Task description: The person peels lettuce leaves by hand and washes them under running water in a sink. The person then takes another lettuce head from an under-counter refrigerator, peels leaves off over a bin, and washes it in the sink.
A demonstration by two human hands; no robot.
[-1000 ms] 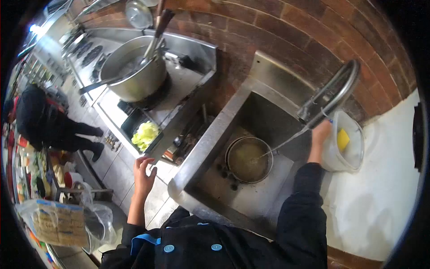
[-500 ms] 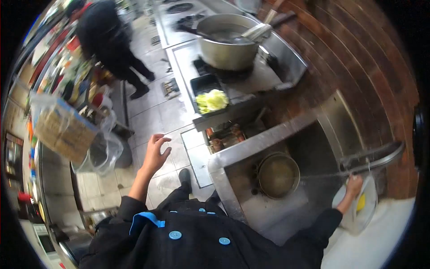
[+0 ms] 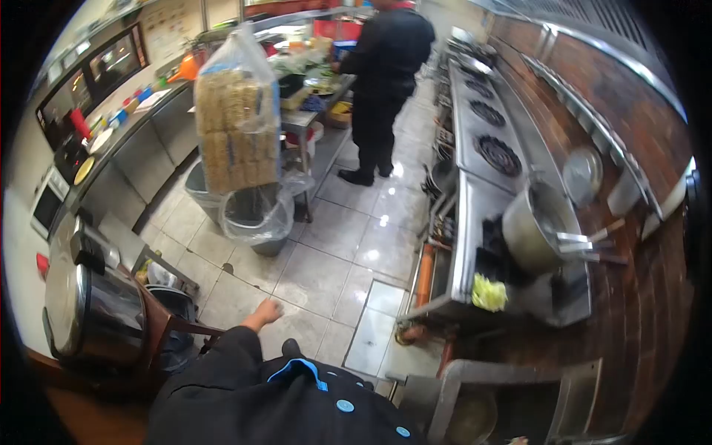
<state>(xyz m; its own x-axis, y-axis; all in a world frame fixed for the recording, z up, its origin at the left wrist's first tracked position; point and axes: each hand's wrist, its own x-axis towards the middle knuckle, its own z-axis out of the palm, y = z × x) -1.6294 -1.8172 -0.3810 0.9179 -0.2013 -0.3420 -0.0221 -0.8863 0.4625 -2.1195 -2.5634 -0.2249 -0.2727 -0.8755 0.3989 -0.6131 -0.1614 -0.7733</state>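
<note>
Right now your left hand (image 3: 265,314) hangs out in front of your left side, the black sleeve (image 3: 222,356) running up to the wrist and the hand itself held low above the pale floor tiles (image 3: 326,259). It touches nothing and holds nothing; the fingers point forward and slightly down, loosely together, though the hand is small and seen from behind, so you cannot read the finger spread exactly.

Your right hand is all but out of view: only a sliver of skin shows at the bottom edge by the sink (image 3: 512,404), and whether it is open or closed cannot be told. A round pan (image 3: 469,419) sits in the sink basin just left of that sliver.

Nearest your left hand, to its left, is a dark chair (image 3: 167,326) and beyond it a large steel cooker pot (image 3: 93,311) on the counter. Ahead of the hand stands a lined bin (image 3: 256,215), with a clear bag of dried noodle blocks (image 3: 237,119) rising above it. To your right runs the stove line: a tray of chopped cabbage (image 3: 489,293), then a big stockpot (image 3: 535,226) with ladle handles sticking out. Another person in black (image 3: 386,74) stands well apart at the far prep table.
</note>
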